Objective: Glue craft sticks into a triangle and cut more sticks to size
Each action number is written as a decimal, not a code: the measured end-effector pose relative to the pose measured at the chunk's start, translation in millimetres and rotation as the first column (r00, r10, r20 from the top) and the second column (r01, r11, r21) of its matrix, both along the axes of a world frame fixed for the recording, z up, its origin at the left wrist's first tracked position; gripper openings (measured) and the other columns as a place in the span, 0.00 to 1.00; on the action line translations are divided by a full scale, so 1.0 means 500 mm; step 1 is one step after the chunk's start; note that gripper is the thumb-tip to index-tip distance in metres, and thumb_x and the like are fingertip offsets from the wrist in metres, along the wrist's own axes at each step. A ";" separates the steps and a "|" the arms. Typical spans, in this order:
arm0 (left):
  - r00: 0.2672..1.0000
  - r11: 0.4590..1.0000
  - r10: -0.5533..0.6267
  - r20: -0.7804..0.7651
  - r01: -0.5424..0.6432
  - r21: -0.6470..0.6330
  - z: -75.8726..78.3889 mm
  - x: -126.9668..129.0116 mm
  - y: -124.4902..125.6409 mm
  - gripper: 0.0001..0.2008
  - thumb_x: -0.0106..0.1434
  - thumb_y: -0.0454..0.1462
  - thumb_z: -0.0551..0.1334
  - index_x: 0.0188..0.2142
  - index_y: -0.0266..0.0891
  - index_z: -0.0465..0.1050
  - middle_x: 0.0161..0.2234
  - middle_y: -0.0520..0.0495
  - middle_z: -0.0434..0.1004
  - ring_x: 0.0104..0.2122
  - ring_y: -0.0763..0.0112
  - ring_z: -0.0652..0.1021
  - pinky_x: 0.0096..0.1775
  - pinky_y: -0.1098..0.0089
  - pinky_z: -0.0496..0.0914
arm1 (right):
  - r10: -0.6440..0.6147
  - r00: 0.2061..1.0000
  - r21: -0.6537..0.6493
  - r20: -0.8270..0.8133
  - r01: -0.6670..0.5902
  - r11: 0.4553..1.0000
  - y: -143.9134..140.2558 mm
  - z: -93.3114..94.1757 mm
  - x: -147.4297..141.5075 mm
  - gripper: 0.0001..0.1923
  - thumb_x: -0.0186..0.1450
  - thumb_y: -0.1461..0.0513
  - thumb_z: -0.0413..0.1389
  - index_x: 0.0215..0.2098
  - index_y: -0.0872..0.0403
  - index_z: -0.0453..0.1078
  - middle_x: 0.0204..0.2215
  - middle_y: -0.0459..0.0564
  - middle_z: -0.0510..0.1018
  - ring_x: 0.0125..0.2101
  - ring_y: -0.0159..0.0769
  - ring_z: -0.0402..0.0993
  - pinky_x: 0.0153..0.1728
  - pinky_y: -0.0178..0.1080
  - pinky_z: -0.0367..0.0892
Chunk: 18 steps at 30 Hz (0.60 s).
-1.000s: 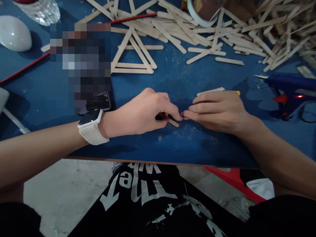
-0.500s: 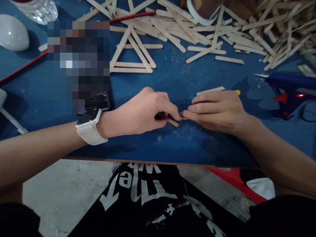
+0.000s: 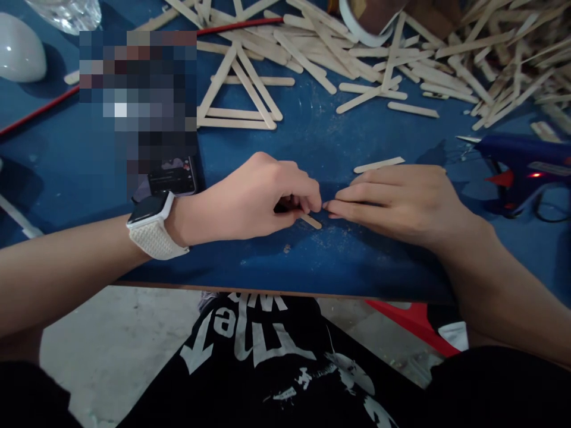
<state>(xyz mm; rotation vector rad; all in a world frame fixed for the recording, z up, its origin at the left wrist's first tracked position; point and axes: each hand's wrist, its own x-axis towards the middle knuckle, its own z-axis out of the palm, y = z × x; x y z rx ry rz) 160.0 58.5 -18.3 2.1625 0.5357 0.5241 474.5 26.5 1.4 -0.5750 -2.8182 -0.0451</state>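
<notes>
Hands: left hand [image 3: 254, 199] pinches one craft stick [image 3: 311, 221]; right hand [image 3: 401, 199] lies flat, fingers extended, on the blue tabletop [image 3: 312, 261]; concrete floor below.

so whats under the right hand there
The right hand lies flat on the blue table. One wooden stick pokes out from behind its fingers. Whatever else sits beneath the palm is covered. The left hand pinches another short stick beside it.

blue table [image 3: 321, 261] | craft sticks [image 3: 401, 59] | glue gun [image 3: 521, 163] | phone [image 3: 172, 178]
</notes>
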 end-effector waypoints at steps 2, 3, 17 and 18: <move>1.000 0.999 0.008 -0.015 -0.007 0.033 -0.002 -0.001 -0.002 0.14 0.77 0.27 0.67 0.47 0.44 0.91 0.47 0.49 0.96 0.49 0.63 0.92 0.50 0.68 0.82 | -0.025 0.999 -0.040 0.037 0.026 0.999 -0.003 0.004 0.006 0.10 0.85 0.67 0.63 0.52 0.47 0.86 0.49 0.46 0.94 0.44 0.39 0.90 0.43 0.43 0.80; 1.000 0.999 0.005 -0.027 -0.004 0.034 -0.002 -0.001 -0.002 0.13 0.77 0.27 0.67 0.47 0.44 0.90 0.47 0.50 0.96 0.50 0.63 0.92 0.50 0.67 0.82 | -0.035 0.998 -0.059 0.055 0.038 0.998 -0.004 0.006 0.010 0.11 0.85 0.66 0.62 0.52 0.46 0.87 0.49 0.46 0.94 0.44 0.39 0.90 0.43 0.43 0.80; 0.997 1.000 0.002 -0.077 -0.002 -0.005 0.007 0.001 0.004 0.11 0.75 0.30 0.67 0.46 0.44 0.89 0.44 0.51 0.93 0.42 0.67 0.90 0.46 0.68 0.79 | 0.000 0.967 -0.117 0.255 0.030 0.993 -0.001 0.048 -0.034 0.17 0.88 0.68 0.52 0.56 0.50 0.84 0.49 0.46 0.92 0.37 0.37 0.80 0.35 0.43 0.65; 0.997 1.000 0.002 -0.079 -0.003 -0.011 0.007 0.001 0.004 0.11 0.75 0.30 0.67 0.46 0.44 0.89 0.44 0.51 0.93 0.41 0.68 0.90 0.45 0.68 0.79 | -0.005 0.969 -0.137 0.248 0.040 0.990 -0.001 0.046 -0.033 0.17 0.89 0.67 0.52 0.56 0.49 0.84 0.49 0.46 0.92 0.38 0.37 0.80 0.36 0.43 0.66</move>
